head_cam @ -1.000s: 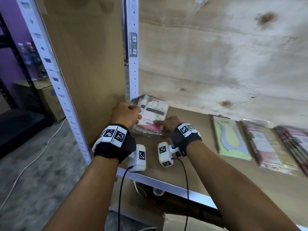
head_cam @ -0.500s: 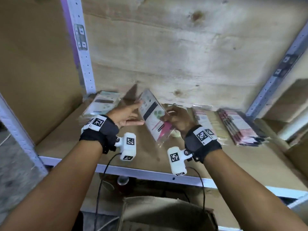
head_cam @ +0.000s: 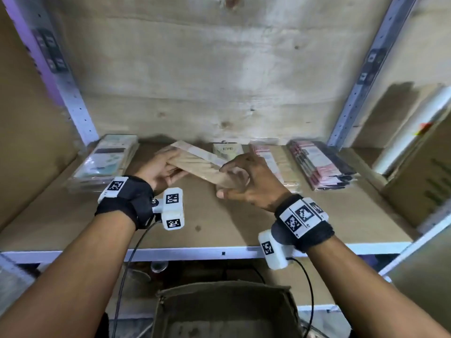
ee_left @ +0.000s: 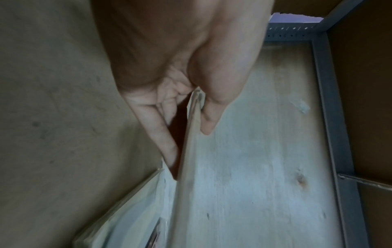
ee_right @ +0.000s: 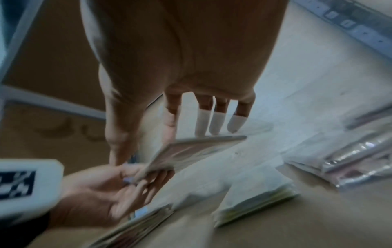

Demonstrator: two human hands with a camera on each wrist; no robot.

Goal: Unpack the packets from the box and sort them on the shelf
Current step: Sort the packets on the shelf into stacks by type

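A flat packet (head_cam: pixel 197 164) with its tan back up hangs slantwise over the wooden shelf board (head_cam: pixel 219 228). My left hand (head_cam: pixel 158 172) pinches its left end; the left wrist view shows the thumb (ee_left: pixel 210 117) on top of the packet (ee_left: pixel 191 176) and the fingers (ee_left: pixel 161 134) below. My right hand (head_cam: pixel 241 184) arches over the right end, thumb underneath. In the blurred right wrist view, my right hand's (ee_right: pixel 146 146) thumb and forefinger flank the packet (ee_right: pixel 191 151). The open cardboard box (head_cam: pixel 219 311) stands below the shelf, between my forearms.
Sorted piles lie along the shelf's back: a pale green pile (head_cam: pixel 107 162) at left, an "ENE" packet (head_cam: pixel 228 150), a pink pile (head_cam: pixel 273 162) and a dark red pile (head_cam: pixel 319 167). A brown carton (head_cam: pixel 419 181) and a white roll (head_cam: pixel 410 132) stand at right. Metal uprights frame the bay.
My hands left the pale green pile at the left and moved right to the shelf's middle. The packet held between them has turned from printed face to tan back up.
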